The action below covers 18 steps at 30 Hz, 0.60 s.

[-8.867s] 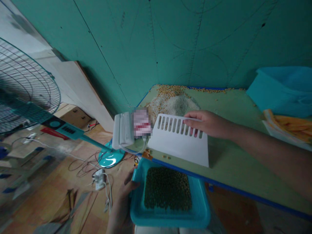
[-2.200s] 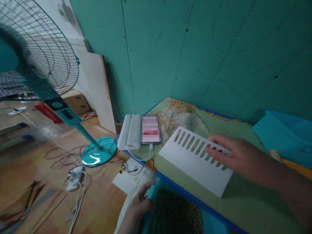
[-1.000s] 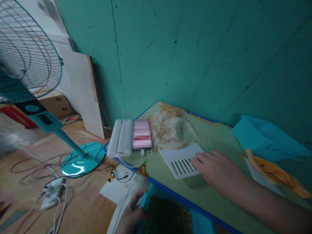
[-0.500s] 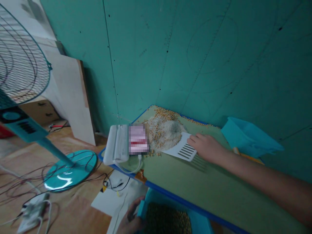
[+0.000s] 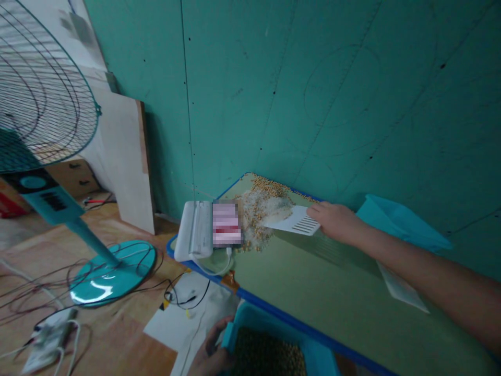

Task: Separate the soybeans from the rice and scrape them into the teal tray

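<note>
My right hand [image 5: 332, 220] reaches across the green table [image 5: 313, 292] and grips the slotted end of a white plastic scraper board [image 5: 293, 222]. The board's far edge is pushed into a pile of white rice and yellow beans [image 5: 260, 209] in the table's far left corner. My left hand [image 5: 211, 355] is at the bottom of the view, closed on the rim of a blue tray [image 5: 250, 326] holding dark green beans [image 5: 270, 357], just below the table's blue front edge.
A white device [image 5: 193, 230] with a blurred-out screen and a cable sits at the table's left edge. A blue bag [image 5: 395, 224] and a paper lie to the right. A teal standing fan [image 5: 43, 136], cables and a power strip [image 5: 47, 339] are on the floor at left.
My right hand has carried the white board from near the table's front edge back into the rice and bean pile, tilting it low. The left hand stays on the tray.
</note>
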Motion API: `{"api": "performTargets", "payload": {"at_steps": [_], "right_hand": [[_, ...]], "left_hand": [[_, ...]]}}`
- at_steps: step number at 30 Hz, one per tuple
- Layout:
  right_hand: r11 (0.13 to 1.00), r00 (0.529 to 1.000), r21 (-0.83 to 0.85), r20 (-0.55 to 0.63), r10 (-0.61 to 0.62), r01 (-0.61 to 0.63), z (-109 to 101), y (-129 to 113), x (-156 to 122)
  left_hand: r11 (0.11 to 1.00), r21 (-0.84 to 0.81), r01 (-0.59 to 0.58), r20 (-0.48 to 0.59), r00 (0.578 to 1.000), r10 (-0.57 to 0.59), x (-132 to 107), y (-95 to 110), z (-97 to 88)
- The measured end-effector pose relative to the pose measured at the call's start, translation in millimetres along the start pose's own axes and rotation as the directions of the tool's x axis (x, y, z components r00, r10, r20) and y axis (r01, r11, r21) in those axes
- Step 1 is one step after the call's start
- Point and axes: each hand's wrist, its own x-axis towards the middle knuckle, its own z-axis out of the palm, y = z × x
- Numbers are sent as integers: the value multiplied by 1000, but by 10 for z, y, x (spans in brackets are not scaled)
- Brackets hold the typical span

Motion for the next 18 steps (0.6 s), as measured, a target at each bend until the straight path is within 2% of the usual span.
{"api": "performTargets", "payload": {"at_steps": [5, 11, 15, 18], "right_hand": [[999, 999, 11, -18, 43, -43, -41, 116, 43], [999, 997, 2, -55, 51, -51, -121, 192, 109], [1000, 994, 11, -112, 15, -14, -259, 207, 245], [996, 988, 59, -143, -51, 60, -377, 246, 429]], "left_hand": [[994, 77, -72, -24, 997, 74, 93, -80, -110], [997, 61, -46, 35, 998, 44, 75, -86, -78], [991, 120, -53, 34, 998, 49, 80, -113, -95], [979, 191, -65, 13, 998, 64, 76, -129, -118]]}}
